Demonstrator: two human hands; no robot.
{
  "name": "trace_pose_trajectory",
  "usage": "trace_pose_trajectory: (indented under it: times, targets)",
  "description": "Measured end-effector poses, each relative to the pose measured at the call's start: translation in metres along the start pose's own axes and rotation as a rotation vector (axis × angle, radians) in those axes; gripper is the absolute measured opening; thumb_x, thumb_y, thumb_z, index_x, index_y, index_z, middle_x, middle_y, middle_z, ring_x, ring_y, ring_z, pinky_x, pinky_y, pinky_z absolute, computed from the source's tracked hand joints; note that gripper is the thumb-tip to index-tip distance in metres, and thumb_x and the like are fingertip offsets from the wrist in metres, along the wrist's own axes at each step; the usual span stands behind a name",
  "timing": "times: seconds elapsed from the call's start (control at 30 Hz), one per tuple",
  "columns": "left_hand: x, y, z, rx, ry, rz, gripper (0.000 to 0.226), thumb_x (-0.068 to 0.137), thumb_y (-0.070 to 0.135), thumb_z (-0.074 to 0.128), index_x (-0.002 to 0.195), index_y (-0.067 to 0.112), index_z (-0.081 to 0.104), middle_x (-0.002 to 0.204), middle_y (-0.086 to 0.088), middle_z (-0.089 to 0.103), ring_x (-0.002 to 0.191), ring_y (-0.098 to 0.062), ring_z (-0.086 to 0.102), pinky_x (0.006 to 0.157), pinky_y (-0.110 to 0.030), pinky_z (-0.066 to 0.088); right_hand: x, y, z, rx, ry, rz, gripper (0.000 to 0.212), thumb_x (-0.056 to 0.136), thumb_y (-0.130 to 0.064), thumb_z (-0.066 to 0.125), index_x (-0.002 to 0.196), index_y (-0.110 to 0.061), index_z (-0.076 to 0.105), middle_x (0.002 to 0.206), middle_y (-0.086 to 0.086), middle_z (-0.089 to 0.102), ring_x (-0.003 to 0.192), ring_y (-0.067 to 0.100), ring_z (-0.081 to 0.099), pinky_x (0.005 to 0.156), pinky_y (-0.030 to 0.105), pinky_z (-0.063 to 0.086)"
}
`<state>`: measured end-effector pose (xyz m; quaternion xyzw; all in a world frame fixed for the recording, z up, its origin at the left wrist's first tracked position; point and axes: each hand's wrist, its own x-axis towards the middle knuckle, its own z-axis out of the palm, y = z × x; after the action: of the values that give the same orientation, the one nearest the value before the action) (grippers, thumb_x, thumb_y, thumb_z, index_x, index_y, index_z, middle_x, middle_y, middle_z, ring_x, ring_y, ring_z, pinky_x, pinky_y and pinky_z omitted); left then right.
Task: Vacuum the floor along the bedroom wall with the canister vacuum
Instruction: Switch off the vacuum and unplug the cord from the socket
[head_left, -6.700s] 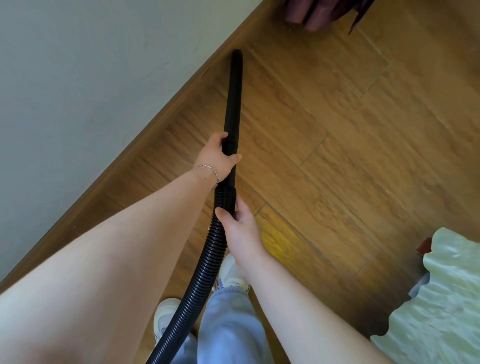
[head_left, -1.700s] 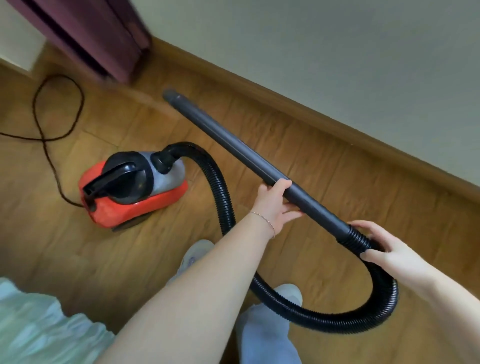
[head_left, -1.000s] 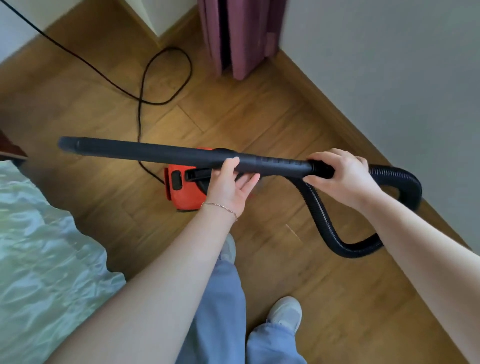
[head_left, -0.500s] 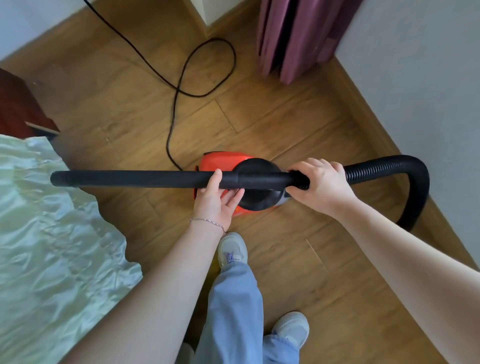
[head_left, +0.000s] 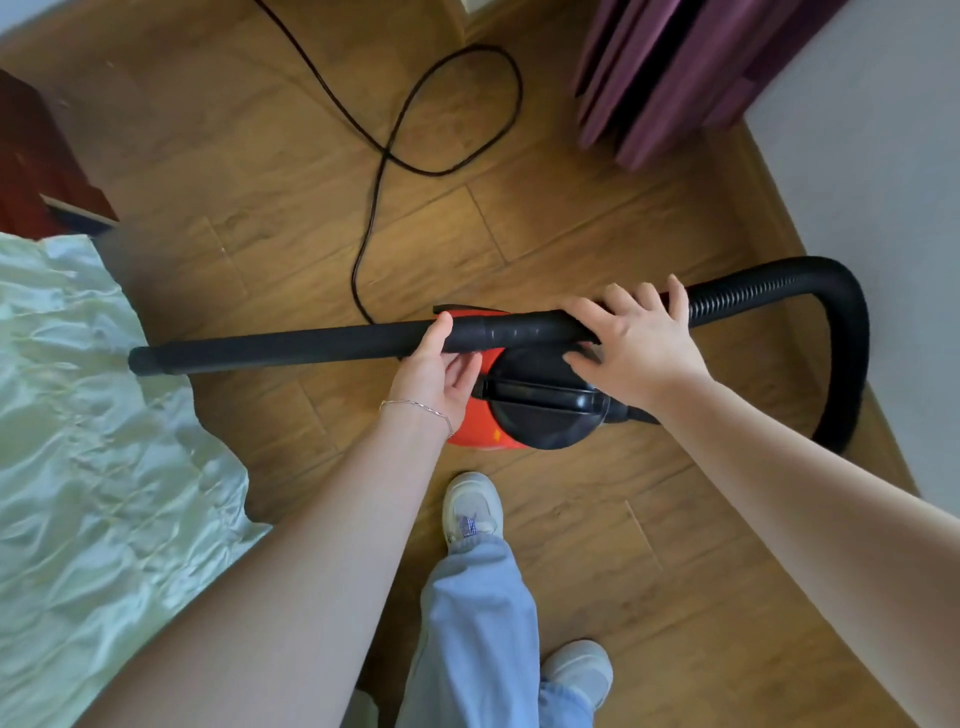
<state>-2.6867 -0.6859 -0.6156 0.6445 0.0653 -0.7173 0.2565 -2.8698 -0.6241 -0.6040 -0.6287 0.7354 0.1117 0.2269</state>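
My right hand (head_left: 634, 343), gripping half a second ago, now lies spread open on the wand (head_left: 291, 348) while my left hand (head_left: 436, 379) pinches it level above the red vacuum (head_left: 524, 410) near the right edge of the floor (head_left: 623, 519), so vacuuming along the wall (head_left: 883, 156) looks paused.

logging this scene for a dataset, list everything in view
floor: one, brown wood, throughout
wall: one, pale, right
canister: one, red and black, on floor
wand: one, black, level above the canister
hose: one, black, looping at right
power cord: one, black, looped on floor, top
curtain: one, purple, top right
bedspread: one, pale green, left
furniture: one, dark red, top left
shoes: two, white, bottom centre
left hand: one, holds wand mid-length
right hand: one, fingers spread over wand end
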Motion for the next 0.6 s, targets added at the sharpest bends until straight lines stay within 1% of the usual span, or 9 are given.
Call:
trace_pose_trajectory:
  times: [0.07,0.13,0.2,0.27,0.37,0.43,0.5,0.53,0.6]
  targets:
    - [0.005,0.005,0.003,0.004,-0.023,-0.03,0.023,0.086,0.025,0.067,0.098,0.006,0.061,0.101,-0.01,0.067,0.092,-0.014,0.062,0.083,-0.022,0.053,0.011,-0.007,-0.004,-0.016,0.019,-0.011,0.05,0.087,-0.047,0.054,0.13,-0.022,0.049,0.129,0.003,0.052,0.129,0.03,0.037,0.112,0.059,0.003]
    - [0.009,0.005,0.005,0.036,-0.054,-0.055,0.038,0.084,0.029,0.069,0.112,0.004,0.061,0.109,-0.01,0.067,0.091,-0.013,0.064,0.077,-0.019,0.055,0.022,-0.017,-0.007,-0.02,0.011,-0.029,0.05,0.087,-0.047,0.057,0.125,-0.017,0.049,0.127,0.003,0.054,0.126,0.028,0.041,0.113,0.053,0.01]
    - [0.016,0.005,0.006,0.046,-0.067,-0.053,0.048,0.084,0.03,0.069,0.121,0.004,0.057,0.115,-0.011,0.066,0.09,-0.012,0.064,0.073,-0.018,0.056,0.032,-0.027,-0.004,-0.016,-0.02,-0.061,0.048,0.089,-0.046,0.055,0.128,-0.02,0.045,0.123,0.003,0.055,0.118,0.029,0.045,0.107,0.045,0.022]
    - [0.024,0.007,0.002,0.081,-0.057,-0.01,0.049,0.084,0.031,0.069,0.123,0.004,0.055,0.114,-0.012,0.066,0.09,-0.012,0.065,0.07,-0.019,0.057,0.041,-0.035,0.001,0.027,-0.051,-0.052,0.046,0.093,-0.044,0.05,0.134,-0.025,0.044,0.124,0.003,0.053,0.116,0.031,0.044,0.101,0.042,0.027]
    - [0.035,0.014,-0.013,0.264,-0.074,0.115,0.04,0.09,0.034,0.059,0.12,0.008,0.054,0.114,-0.01,0.065,0.097,-0.014,0.064,0.076,-0.022,0.054,0.053,-0.043,0.01,0.067,-0.074,-0.023,0.044,0.095,-0.045,0.046,0.135,-0.028,0.044,0.126,0.004,0.052,0.116,0.032,0.043,0.101,0.042,0.027]
    - [0.041,0.016,-0.027,0.452,-0.084,0.196,0.026,0.093,0.038,0.051,0.109,0.017,0.055,0.112,-0.004,0.062,0.101,-0.015,0.06,0.08,-0.025,0.049,0.059,-0.046,0.016,0.052,-0.071,-0.015,0.043,0.095,-0.044,0.046,0.134,-0.027,0.045,0.125,0.005,0.052,0.115,0.033,0.043,0.1,0.043,0.027]
    - [0.048,0.013,-0.044,0.635,-0.034,0.279,0.021,0.087,0.047,0.051,0.094,0.027,0.053,0.103,0.0,0.058,0.097,-0.017,0.056,0.084,-0.03,0.045,0.062,-0.047,0.023,0.03,-0.085,-0.006,0.042,0.095,-0.044,0.046,0.134,-0.027,0.045,0.126,0.005,0.052,0.114,0.033,0.043,0.1,0.043,0.026]
    - [0.053,0.008,-0.053,0.714,0.008,0.322,0.024,0.083,0.049,0.053,0.093,0.028,0.054,0.103,0.0,0.057,0.097,-0.018,0.055,0.088,-0.033,0.045,0.063,-0.047,0.027,0.024,-0.097,-0.006,0.042,0.095,-0.044,0.047,0.134,-0.028,0.045,0.126,0.005,0.052,0.115,0.033,0.043,0.1,0.043,0.026]
    - [0.058,-0.005,-0.069,0.881,0.087,0.384,0.038,0.084,0.046,0.058,0.113,0.022,0.056,0.118,-0.002,0.057,0.108,-0.018,0.054,0.097,-0.035,0.043,0.063,-0.046,0.035,0.012,-0.124,-0.007,0.041,0.094,-0.043,0.048,0.133,-0.028,0.046,0.125,0.005,0.052,0.114,0.033,0.042,0.1,0.043,0.026]
